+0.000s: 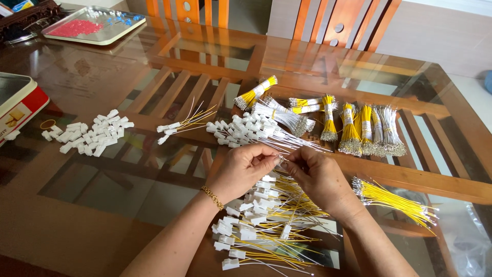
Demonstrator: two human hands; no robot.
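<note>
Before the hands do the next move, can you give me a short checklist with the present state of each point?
1. Left hand and right hand meet over one small part: ok.
2. What the grip holds between the fingertips: cannot tell, too small.
3. Loose white connectors within view on the glass table: ok.
4. Loose yellow wires lie beside the right hand: ok.
5. Finished wired connectors piled under the hands: ok.
6. Tied wire bundles lie apart from the pile: ok.

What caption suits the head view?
Both hands pinch a thin wire above finished white connectors on a glass table.
</note>
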